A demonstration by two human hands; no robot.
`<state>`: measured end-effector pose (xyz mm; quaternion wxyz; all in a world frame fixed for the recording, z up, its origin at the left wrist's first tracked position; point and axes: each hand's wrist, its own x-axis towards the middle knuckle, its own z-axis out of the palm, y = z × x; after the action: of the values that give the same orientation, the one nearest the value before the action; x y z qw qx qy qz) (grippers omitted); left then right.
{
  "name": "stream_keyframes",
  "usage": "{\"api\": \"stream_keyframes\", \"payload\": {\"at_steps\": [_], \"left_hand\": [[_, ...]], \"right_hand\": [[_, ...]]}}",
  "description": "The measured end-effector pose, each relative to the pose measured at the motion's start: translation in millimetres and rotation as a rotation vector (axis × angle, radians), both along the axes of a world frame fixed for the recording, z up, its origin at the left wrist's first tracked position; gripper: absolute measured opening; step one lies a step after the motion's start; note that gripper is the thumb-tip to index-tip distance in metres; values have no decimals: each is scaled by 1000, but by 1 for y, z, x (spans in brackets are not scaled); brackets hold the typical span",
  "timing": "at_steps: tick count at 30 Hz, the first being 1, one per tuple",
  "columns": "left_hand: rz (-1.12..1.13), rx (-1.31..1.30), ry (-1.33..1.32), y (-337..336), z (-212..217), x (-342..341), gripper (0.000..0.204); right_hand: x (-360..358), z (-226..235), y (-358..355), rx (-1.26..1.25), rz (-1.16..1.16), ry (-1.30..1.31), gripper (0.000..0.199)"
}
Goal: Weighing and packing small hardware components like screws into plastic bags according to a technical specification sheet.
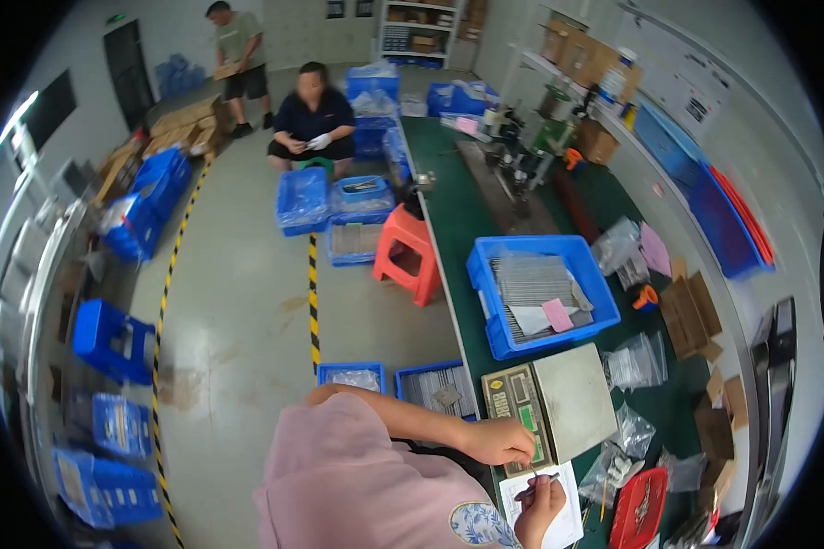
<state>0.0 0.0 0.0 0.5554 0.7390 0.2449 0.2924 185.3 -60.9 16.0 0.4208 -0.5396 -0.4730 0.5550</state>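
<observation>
At the green workbench's near end, my left hand is closed in a pinch beside the scale's control panel; what its fingertips hold is too small to make out. Just below it, my right hand is shut on a dark pen. That hand rests over a white sheet of paper, which lies against the scale. The scale has a pale square weighing plate and green lit displays.
Beyond the scale stands a blue bin of stacked grey strips. A red tray of small metal parts and plastic bags lie to the right. An orange stool stands left of the bench. Two people are farther off, one seated.
</observation>
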Motion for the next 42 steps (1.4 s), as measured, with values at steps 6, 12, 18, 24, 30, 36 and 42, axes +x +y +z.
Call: {"api": "stream_keyframes", "payload": {"at_steps": [6, 12, 18, 24, 30, 36, 42], "left_hand": [[299, 546, -44, -27, -11, -15, 10], [333, -546, -382, -63, -19, -18, 24], [428, -379, -207, -79, -18, -15, 18], [540, -10, -137, -79, -14, -16, 18], [420, -504, -188, -89, -11, -18, 18], [443, -178, -49, -90, -8, -25, 18], [219, -462, 49, -56, -12, -26, 20]], "right_hand": [[-8, 0, 4, -760, 200, 677, 30], [-20, 3, -5, 388, 232, -134, 30], [-9, 4, 7, 343, 449, -340, 23], [-9, 2, 10, -19, 341, -136, 26], [0, 5, 12, 503, 751, -399, 25], [-16, 6, -5, 90, 357, -118, 29], [6, -14, 6, 302, 474, -345, 26]]}}
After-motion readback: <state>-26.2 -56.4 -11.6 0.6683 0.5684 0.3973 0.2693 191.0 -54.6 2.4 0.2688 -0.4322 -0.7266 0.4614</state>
